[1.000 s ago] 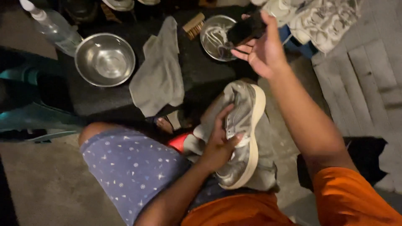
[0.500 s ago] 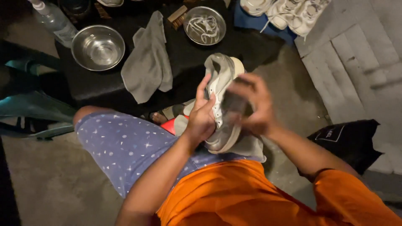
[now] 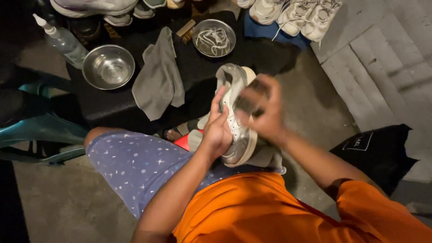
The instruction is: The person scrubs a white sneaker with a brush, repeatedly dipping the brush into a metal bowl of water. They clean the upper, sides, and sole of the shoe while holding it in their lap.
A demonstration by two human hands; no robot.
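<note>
Concrete floor, dimly lit, with a low black table (image 3: 112,108) in front of a seated person in an orange shirt and star-print shorts. The grey sneaker (image 3: 231,90) sits over the person's lap, toe pointing away, and serves as the landmark.

The left hand (image 3: 216,130) clasps the sneaker from its left side, fingers laid flat along the upper and the palm pressed to it. The right hand (image 3: 265,117), on the sneaker's right side, is curled tight around a dark object (image 3: 247,101) held against the upper. Motion blur hides what it is; it may be a small brush.

Up and left of the sneaker a grey cloth (image 3: 157,81) drapes over the table, with an empty steel bowl (image 3: 108,66) and a squeeze bottle (image 3: 60,38) further left. Straight beyond the sneaker is a second bowl (image 3: 214,37) holding laces. Beyond and to the right, white sneakers (image 3: 306,18) lie in a row; lower right sits a black bag (image 3: 378,150).

By the look of it, the step in hand is scrubbing the sneaker's upper. The next stroke calls for a firm brace from the left hand so that the sneaker does not twist under pressure.
</note>
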